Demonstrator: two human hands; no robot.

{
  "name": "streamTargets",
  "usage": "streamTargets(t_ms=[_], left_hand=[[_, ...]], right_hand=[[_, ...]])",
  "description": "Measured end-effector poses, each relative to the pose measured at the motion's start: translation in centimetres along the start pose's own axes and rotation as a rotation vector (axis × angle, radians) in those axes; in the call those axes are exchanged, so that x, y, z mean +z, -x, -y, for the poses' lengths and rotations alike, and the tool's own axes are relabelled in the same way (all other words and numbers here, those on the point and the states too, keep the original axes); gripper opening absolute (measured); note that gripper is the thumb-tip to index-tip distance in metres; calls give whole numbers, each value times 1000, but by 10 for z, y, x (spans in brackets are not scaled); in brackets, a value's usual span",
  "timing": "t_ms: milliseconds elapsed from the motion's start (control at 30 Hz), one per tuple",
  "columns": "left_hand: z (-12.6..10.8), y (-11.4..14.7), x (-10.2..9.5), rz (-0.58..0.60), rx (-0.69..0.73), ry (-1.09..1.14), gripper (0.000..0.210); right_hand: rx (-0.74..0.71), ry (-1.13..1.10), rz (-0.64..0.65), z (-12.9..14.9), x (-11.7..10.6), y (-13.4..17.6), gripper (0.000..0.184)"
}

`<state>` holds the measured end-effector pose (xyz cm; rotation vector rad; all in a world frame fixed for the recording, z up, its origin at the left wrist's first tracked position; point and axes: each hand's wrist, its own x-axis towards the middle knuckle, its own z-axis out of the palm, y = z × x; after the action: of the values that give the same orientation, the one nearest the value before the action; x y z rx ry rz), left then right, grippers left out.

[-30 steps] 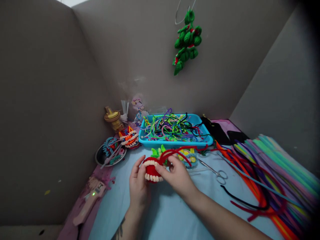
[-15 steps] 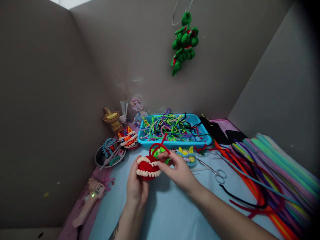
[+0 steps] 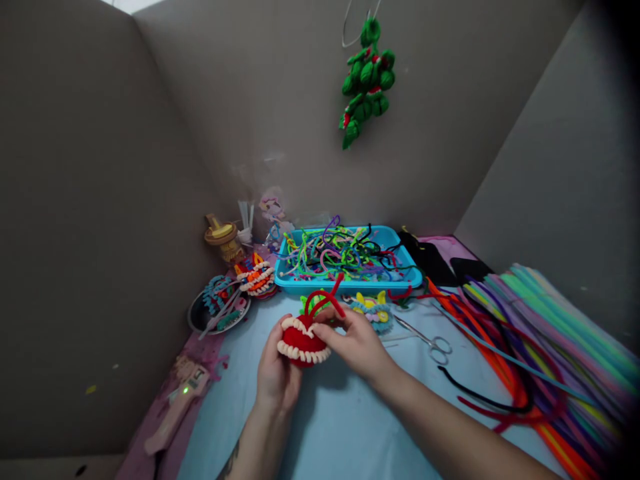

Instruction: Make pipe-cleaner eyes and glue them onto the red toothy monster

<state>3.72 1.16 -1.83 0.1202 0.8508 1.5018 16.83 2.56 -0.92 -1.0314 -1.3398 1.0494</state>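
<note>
A round red pipe-cleaner piece [image 3: 299,341] is held over the blue table cover. Cream twisted trim [image 3: 305,353] curves along its top and across its front. Two red pipe-cleaner ends [image 3: 327,293] stick up from its top, one crossing the other. My left hand [image 3: 276,367] is closed around its left side and underside. With thumb and fingers pressed together, my right hand [image 3: 357,337] pinches the cream trim at the upper right. Its fingertips partly cover that spot. Behind my right hand lie a green piece [image 3: 311,301] and a blue-and-yellow piece [image 3: 374,310].
Scissors [image 3: 427,340] lie right of my right hand. A blue tray [image 3: 350,289] of pipe-cleaner scraps is behind. Pipe-cleaner bundles [image 3: 560,327] cover the right side. At left are a metal bowl [image 3: 197,317], an orange piece [image 3: 257,277] and a pink glue gun [image 3: 175,407].
The red piece has shifted slightly right and tilted in my left hand. My right fingertips have moved inward along the trim towards the top middle.
</note>
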Motion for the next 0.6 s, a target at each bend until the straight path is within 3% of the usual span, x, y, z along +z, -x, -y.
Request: streamTargets(t_ms=[167,267,400,600], left_hand=[[-1,-1,0,41,-41,-1,21],[-2,0,-2,118,-46,15,43],[2,3,-8,210,53,-43,68],[10,7,-6,154,234,-194,83]], right_hand=[[6,-19,-12,-4,2,0,9],[-22,45,-20,-9,5,0,8],[-66,95,-58,-13,10,3,9],[-238,277,-46,-6,12,10,9]])
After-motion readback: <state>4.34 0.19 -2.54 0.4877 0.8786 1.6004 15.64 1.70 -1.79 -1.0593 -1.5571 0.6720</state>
